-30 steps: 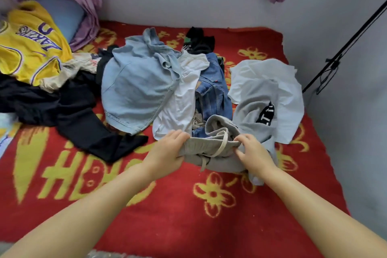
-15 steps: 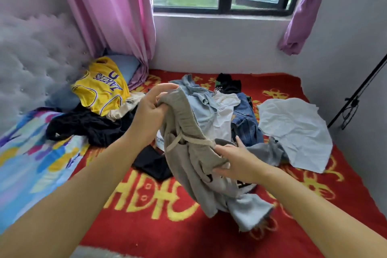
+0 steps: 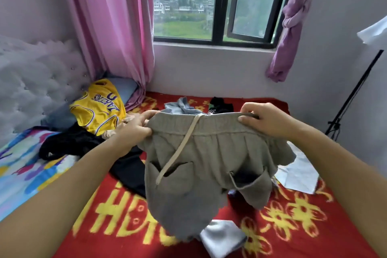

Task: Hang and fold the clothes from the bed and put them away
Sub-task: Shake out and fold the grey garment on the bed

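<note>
Holding: both hands stretched grey-beige drawstring fabric shorts (image 3: 209, 165) by waistband, spreading them flat for folding
Left hand (image 3: 134, 128): fingers pinched waistband corner
Right hand (image 3: 266, 119): fingers gripped opposite corner
Below: red patterned bed (image 3: 293, 226)

Free: bare red bed cover (image 3: 125, 211) lower left of frame. Obstructions: black garment (image 3: 129, 165) centre-left, yellow jersey (image 3: 98, 109) upper left, tripod (image 3: 354, 94) right.

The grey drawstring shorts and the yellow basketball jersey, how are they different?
The grey drawstring shorts are held up in the air, the left hand and right hand gripping the waistband; the yellow basketball jersey lies by the padded headboard.
The shorts are plain grey with a pale cord; the jersey is bright yellow with purple letters.
The shorts hang spread out; the jersey is crumpled.
Both are clothes not yet folded.
</note>
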Demonstrator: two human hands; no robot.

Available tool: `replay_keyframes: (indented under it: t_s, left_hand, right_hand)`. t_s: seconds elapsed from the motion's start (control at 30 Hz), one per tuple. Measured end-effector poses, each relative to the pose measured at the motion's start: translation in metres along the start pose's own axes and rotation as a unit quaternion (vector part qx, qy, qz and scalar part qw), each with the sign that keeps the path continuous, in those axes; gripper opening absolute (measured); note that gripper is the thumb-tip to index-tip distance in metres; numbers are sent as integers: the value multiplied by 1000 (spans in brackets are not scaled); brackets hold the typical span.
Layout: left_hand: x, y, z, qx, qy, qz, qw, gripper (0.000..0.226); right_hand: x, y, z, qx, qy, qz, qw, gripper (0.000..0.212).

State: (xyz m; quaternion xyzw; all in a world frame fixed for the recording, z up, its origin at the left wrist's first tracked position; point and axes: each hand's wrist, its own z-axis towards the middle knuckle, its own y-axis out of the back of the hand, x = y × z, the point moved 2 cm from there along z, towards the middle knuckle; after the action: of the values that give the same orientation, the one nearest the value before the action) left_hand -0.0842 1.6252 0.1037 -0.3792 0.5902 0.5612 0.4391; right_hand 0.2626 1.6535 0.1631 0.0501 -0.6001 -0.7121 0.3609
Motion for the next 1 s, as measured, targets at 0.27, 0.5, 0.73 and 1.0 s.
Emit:
replay_keyframes:
  t_s: [0.27, 0.5, 0.73, 1.0]
  left_hand:
    - [-60, -39, -11, 200, -57, 151, 966, 31]
    - [-94, -152, -10, 76, -260, 284, 920, 20]
    - [-74, -132, 12, 294, 52, 9, 954, 10]
    - [-49, -88, 54, -93, 45, 163, 981, 29]
  right_hand:
    - [14, 66, -15, 47, 35, -28, 998, 13]
    - [19, 64, -35, 75, 50, -39, 995, 12]
    - [12, 50, -64, 48, 65, -73, 994, 13]
    - [21, 38, -86, 26, 177, -175, 968, 50]
